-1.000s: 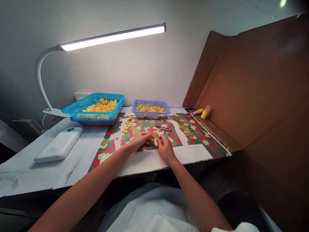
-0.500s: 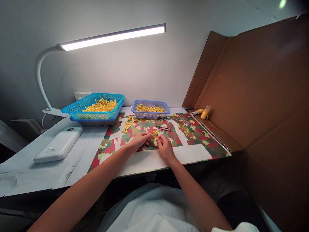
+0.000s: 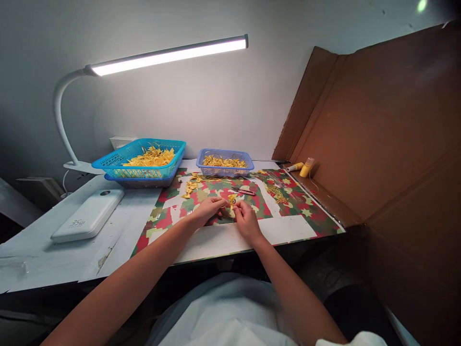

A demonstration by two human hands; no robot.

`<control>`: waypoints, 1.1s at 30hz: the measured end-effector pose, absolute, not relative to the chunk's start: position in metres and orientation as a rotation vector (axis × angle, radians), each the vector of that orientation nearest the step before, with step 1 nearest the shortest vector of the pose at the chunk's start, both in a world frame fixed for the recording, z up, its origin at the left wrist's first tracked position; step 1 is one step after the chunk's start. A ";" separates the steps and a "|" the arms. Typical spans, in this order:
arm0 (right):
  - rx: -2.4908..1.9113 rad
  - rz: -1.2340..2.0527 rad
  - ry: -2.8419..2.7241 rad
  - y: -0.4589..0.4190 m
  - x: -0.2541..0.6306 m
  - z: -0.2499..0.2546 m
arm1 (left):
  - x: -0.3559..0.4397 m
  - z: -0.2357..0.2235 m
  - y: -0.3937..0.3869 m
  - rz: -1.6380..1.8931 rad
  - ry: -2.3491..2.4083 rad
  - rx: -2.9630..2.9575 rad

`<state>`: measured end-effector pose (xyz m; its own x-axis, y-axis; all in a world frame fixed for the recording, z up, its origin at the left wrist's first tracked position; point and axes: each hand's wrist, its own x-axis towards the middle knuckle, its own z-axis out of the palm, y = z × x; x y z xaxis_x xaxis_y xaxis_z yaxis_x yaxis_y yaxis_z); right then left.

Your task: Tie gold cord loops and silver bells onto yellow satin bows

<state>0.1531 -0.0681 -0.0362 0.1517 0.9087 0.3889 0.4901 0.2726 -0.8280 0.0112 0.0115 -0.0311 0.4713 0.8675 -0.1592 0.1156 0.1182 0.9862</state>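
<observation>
Between my hands, just above the camouflage-patterned mat (image 3: 262,207), is a small yellow ribbon bow (image 3: 232,198). My right hand (image 3: 245,218) pinches it from the right. The fingers of my left hand (image 3: 212,208) are closed close to its left side; what they pinch is too small to make out. Beyond the hands lies a pair of thread snips (image 3: 244,191) with a pinkish handle. Several yellow bows (image 3: 189,187) rest on the mat to the left, beside a bundle of thin gold strips (image 3: 214,179).
A blue basket (image 3: 144,172) of yellow bows sits stacked at back left, and a purple basket (image 3: 225,170) of gold pieces at back centre. A white power bank (image 3: 88,215) lies left, under a lamp (image 3: 169,56). Yellow thread spools (image 3: 306,167) stand by the cardboard wall (image 3: 382,129).
</observation>
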 end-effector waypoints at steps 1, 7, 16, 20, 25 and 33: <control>-1.365 0.501 -1.490 -0.068 0.153 -0.037 | 0.011 -0.032 0.012 0.692 0.961 1.360; -1.352 0.515 -1.484 -0.066 0.153 -0.039 | 0.009 -0.037 0.015 0.682 0.972 1.360; -1.320 0.571 -1.433 -0.065 0.153 -0.040 | 0.013 -0.033 0.008 0.774 0.921 1.280; -1.297 0.588 -1.413 -0.065 0.153 -0.042 | 0.015 -0.028 0.004 0.795 0.851 1.218; -1.276 0.609 -1.411 -0.064 0.152 -0.042 | 0.014 -0.028 0.003 0.740 0.795 1.152; -1.289 0.605 -1.391 -0.066 0.154 -0.040 | 0.013 -0.023 0.000 0.808 0.781 1.076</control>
